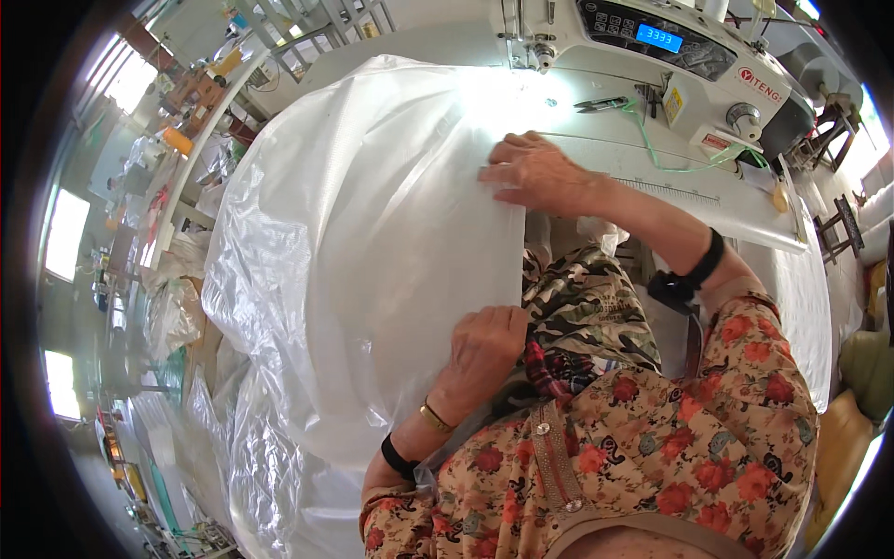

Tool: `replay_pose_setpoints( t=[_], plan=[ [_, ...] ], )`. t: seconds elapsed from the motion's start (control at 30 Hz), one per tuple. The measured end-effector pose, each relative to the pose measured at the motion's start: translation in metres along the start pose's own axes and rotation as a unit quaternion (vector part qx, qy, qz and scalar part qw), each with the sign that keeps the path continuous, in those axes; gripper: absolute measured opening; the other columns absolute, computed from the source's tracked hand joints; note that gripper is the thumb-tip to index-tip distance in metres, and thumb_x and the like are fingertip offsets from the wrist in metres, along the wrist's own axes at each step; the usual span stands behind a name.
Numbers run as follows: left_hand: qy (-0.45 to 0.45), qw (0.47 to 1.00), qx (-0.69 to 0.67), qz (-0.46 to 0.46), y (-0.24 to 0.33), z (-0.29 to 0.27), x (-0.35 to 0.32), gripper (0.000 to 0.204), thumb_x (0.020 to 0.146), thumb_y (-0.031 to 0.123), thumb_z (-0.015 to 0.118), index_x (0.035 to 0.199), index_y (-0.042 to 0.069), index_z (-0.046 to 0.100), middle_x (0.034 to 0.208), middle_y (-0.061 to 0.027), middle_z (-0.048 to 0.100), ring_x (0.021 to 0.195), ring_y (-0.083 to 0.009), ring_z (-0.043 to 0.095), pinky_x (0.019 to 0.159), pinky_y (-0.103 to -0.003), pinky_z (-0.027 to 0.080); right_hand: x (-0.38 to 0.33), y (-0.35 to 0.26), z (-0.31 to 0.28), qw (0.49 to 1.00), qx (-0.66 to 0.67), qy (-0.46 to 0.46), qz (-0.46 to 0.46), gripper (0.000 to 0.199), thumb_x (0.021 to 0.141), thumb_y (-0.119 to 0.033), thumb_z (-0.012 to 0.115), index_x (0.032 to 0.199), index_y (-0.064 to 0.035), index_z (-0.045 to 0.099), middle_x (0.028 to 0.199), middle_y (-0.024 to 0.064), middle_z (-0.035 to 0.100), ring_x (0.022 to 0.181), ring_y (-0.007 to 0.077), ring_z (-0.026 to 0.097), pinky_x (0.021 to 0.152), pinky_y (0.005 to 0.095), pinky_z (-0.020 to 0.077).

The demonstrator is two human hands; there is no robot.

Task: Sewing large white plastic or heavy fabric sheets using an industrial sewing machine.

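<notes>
A large sheet of translucent white plastic fabric (372,214) is spread over the sewing table and hangs down to the left. My left hand (484,345) grips the sheet's near edge in a closed fist, close to my lap. My right hand (535,172) lies flat with fingers spread on the sheet's far edge, pressing it to the table just in front of the white sewing machine (670,56). The straight edge of the sheet runs between my two hands.
Small snips (601,102) and a green cord (670,158) lie on the white table (726,210) by the machine. More plastic fabric is heaped on the floor at the left (186,307). A yellowish sack (838,438) sits at the lower right. Shelves and windows line the far left.
</notes>
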State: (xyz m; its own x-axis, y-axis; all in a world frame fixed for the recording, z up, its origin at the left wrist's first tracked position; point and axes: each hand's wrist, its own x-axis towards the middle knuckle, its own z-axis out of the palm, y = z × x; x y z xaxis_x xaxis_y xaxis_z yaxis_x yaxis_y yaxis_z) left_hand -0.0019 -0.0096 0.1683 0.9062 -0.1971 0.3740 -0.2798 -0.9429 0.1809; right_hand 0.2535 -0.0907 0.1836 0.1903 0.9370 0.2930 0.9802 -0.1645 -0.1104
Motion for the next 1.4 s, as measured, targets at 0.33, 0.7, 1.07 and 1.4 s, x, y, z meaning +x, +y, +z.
replay_pose_setpoints(
  t=[0.33, 0.7, 1.07, 1.4],
  plan=[
    [0.026, 0.998, -0.004, -0.054, 0.009, -0.002, -0.001, 0.008, 0.074, 0.005, 0.060, 0.080, 0.004, 0.054, 0.072, -0.0101, 0.056, 0.068, -0.0282, 0.060, 0.062, -0.039, 0.047, 0.024, 0.005, -0.049, 0.988, 0.146, -0.055, -0.008, 0.024, 0.090, -0.011, 0.059, 0.113, -0.0068, 0.068, 0.113, 0.0092, 0.065, 0.101, 0.0301, 0.064, 0.090, 0.0372, 0.0509],
    [0.027, 0.995, 0.011, -0.100, 0.018, -0.021, 0.001, 0.031, 0.072, 0.003, 0.065, 0.103, 0.001, 0.064, 0.082, -0.0086, 0.061, 0.077, -0.0257, 0.057, 0.067, -0.037, 0.048, -0.009, 0.038, -0.005, 0.982, 0.180, -0.003, -0.050, 0.011, 0.087, -0.001, 0.056, 0.096, -0.0062, 0.055, 0.105, 0.0056, 0.059, 0.095, 0.0263, 0.064, 0.082, 0.0360, 0.0508],
    [-0.022, 0.982, -0.048, -0.183, 0.019, -0.018, -0.015, 0.051, 0.080, -0.002, 0.057, 0.131, -0.002, 0.054, 0.093, -0.0143, 0.062, 0.075, -0.0333, 0.063, 0.066, -0.042, 0.050, 0.000, 0.042, -0.001, 0.991, 0.120, 0.026, -0.061, 0.011, 0.092, -0.014, 0.054, 0.097, -0.0062, 0.049, 0.092, 0.0101, 0.061, 0.077, 0.0330, 0.063, 0.071, 0.0409, 0.0491],
    [0.022, 0.975, -0.110, -0.191, 0.009, 0.000, -0.010, 0.043, 0.081, 0.000, 0.056, 0.124, -0.002, 0.055, 0.099, -0.0172, 0.057, 0.077, -0.0368, 0.061, 0.067, -0.045, 0.049, -0.002, 0.047, 0.006, 0.993, 0.068, 0.091, 0.019, 0.023, 0.090, -0.024, 0.064, 0.108, -0.0104, 0.060, 0.107, 0.0067, 0.064, 0.082, 0.0284, 0.065, 0.079, 0.0417, 0.0512]
  ],
)
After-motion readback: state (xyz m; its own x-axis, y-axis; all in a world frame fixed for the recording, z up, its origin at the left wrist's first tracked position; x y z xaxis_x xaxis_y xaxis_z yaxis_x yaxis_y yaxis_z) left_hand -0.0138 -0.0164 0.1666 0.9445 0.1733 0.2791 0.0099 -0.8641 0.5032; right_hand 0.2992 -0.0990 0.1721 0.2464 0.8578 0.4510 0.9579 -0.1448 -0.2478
